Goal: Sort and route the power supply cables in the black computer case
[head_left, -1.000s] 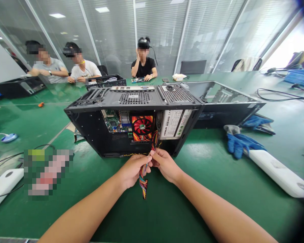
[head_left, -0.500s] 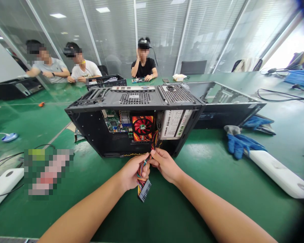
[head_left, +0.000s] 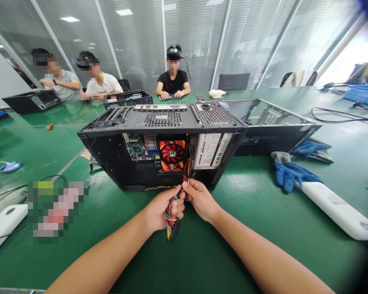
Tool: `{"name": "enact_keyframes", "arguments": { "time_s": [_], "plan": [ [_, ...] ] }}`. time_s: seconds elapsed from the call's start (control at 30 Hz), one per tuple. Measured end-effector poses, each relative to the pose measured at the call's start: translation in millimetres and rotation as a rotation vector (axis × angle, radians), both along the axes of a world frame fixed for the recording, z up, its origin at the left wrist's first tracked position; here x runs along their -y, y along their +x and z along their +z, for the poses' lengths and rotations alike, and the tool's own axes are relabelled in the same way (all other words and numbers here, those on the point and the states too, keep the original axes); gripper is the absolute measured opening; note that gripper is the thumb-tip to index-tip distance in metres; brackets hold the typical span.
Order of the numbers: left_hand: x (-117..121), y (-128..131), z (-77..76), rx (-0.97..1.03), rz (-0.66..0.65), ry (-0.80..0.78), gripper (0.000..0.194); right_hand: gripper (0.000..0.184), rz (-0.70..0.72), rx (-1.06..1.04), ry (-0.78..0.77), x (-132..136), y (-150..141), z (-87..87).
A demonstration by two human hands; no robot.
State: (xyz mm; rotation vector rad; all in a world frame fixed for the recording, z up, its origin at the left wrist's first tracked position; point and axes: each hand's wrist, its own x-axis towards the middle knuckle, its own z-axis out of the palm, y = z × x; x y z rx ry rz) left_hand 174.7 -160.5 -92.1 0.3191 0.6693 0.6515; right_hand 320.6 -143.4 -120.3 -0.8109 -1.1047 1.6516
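Note:
My left hand (head_left: 167, 208) is closed around a bundle of coloured power cables (head_left: 171, 220), with a black multi-pin connector (head_left: 173, 232) hanging below the fingers. Just right of it, my right hand (head_left: 199, 198) pinches the same bundle higher up. The cables run up into an open computer case (head_left: 110, 159) that lies on the green table. Inside are a circuit board (head_left: 136, 149), a red cooling fan (head_left: 172, 155) with flame-patterned housing, and a labelled power supply (head_left: 211, 151). Part of the bundle is hidden by my fingers.
Behind at right stands another dark case panel (head_left: 279, 139). Blue gloves (head_left: 294, 173) and a white power bank-like block (head_left: 337, 210) lie to the right. Cables and a similar white block (head_left: 6, 224) are at left. Several people sit across the table (head_left: 88, 253).
The connector below my left hand has turned, so its pin face no longer shows. Both hands stay on the cables. Across the table, one person has lowered a hand from their head.

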Motion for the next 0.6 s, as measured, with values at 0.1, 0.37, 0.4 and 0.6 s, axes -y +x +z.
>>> {"name": "enact_keyframes", "arguments": {
  "time_s": [0.1, 0.37, 0.4, 0.6],
  "plan": [
    [-0.8, 1.6, -0.9, -0.077, 0.022, 0.015, 0.034, 0.041, 0.0, -0.007, 0.0, -0.3, 0.1, -0.7],
    [-0.5, 7.3, -6.5, -0.348, 0.119, 0.246, 0.037, 0.04, 0.02, -0.023, -0.05, 1.5, -0.6, 2.5],
    [0.2, 8.0, -6.7, -0.377, 0.13, 0.278, 0.039, 0.039, 0.023, -0.02, -0.05, 1.8, -0.7, 2.6],
    [3.6, 6.9, -5.5, -0.407, 0.108, 0.304, 0.043, 0.038, 0.039, -0.031, -0.064, 2.0, -0.2, 4.3]
  ]
}}
